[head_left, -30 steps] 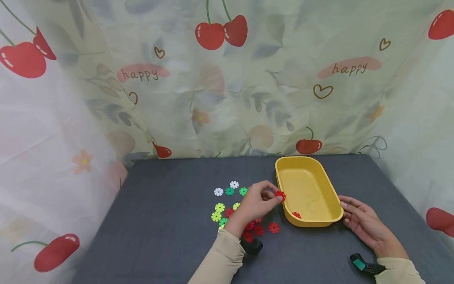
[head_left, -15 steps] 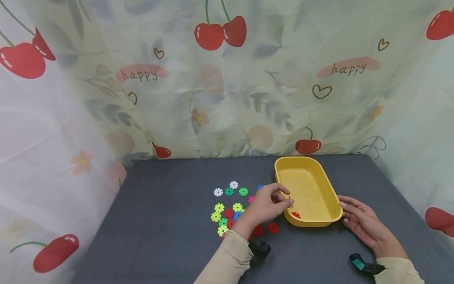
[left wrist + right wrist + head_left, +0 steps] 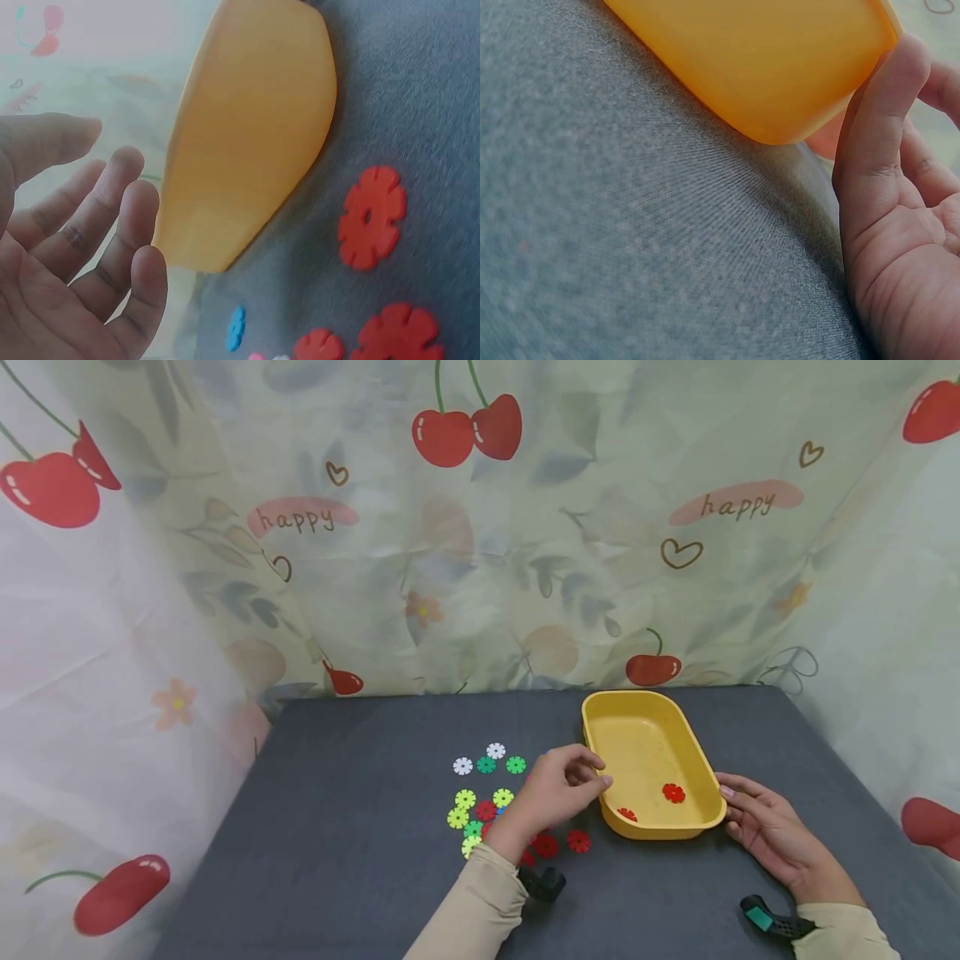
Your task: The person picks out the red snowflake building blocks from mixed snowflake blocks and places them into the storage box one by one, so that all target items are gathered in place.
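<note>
A yellow plastic tray (image 3: 641,752) holds two red snowflake discs, one red disc (image 3: 673,793) flat on its floor and another red disc (image 3: 627,815) by the near left corner. My left hand (image 3: 555,789) hovers at the tray's left rim, its fingers loosely bent and apart. Nothing lies between thumb and fingers in the left wrist view, where the tray's outer wall (image 3: 255,127) stands beyond them. At the tray's near right side, my right hand (image 3: 780,839) touches the wall with its fingertips; the thumb (image 3: 889,97) meets the edge in the right wrist view.
Left of the tray lie several loose snowflake discs: white (image 3: 462,766), green (image 3: 516,764), yellow-green (image 3: 457,817) and red, partly hidden by my left arm. One red disc (image 3: 578,841) lies nearest the tray. A patterned curtain (image 3: 480,568) hangs behind the grey tabletop (image 3: 360,827).
My left hand moved right over the tray rim and let go of a red disc, which now lies inside the tray. Then it drew back slightly left. The right hand has stayed put.
</note>
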